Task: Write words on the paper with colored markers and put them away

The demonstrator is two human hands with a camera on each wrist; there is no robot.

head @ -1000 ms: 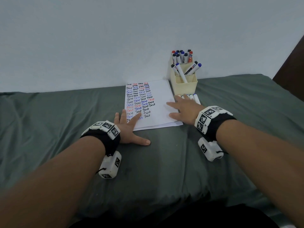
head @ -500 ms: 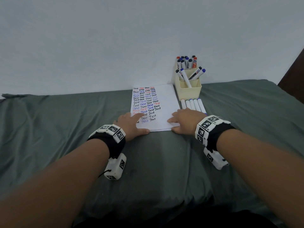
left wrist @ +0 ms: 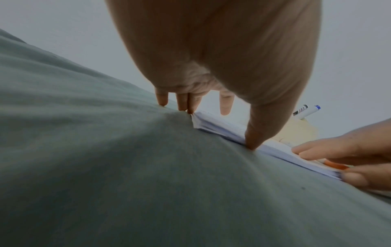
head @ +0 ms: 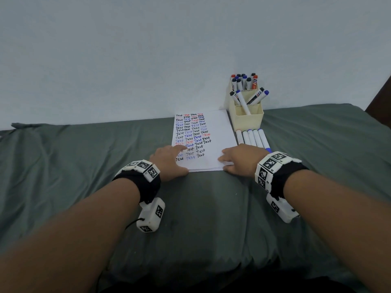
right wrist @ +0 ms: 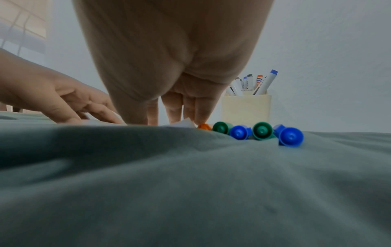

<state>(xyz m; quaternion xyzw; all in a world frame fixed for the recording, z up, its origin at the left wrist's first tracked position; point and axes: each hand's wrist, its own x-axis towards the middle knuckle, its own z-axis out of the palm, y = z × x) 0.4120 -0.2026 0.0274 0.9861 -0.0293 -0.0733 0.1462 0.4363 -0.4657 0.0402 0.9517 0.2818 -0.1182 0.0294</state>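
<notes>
A stack of white paper (head: 213, 132), its top sheet filled with rows of "Test" in black, blue and red, lies on the green bedsheet. My left hand (head: 169, 160) rests on its near left corner, fingers straight, thumb along the front edge (left wrist: 251, 142). My right hand (head: 239, 158) rests on the near right corner with straight fingers, its thumb by the front edge. Several white markers (head: 251, 138) lie in a row right of the paper; their blue, green and orange caps (right wrist: 262, 132) point toward me. Neither hand holds a marker.
A cream marker holder (head: 246, 118) with several capped markers stands against the pale wall behind the paper's right far corner. The green bedsheet (head: 84, 187) spreads wide to the left and toward me. A dark edge shows at the far right.
Both hands slid back along the paper to its near corners. The left thumb drew in against the front edge. My head view shifted, so the paper sits lower in the frame.
</notes>
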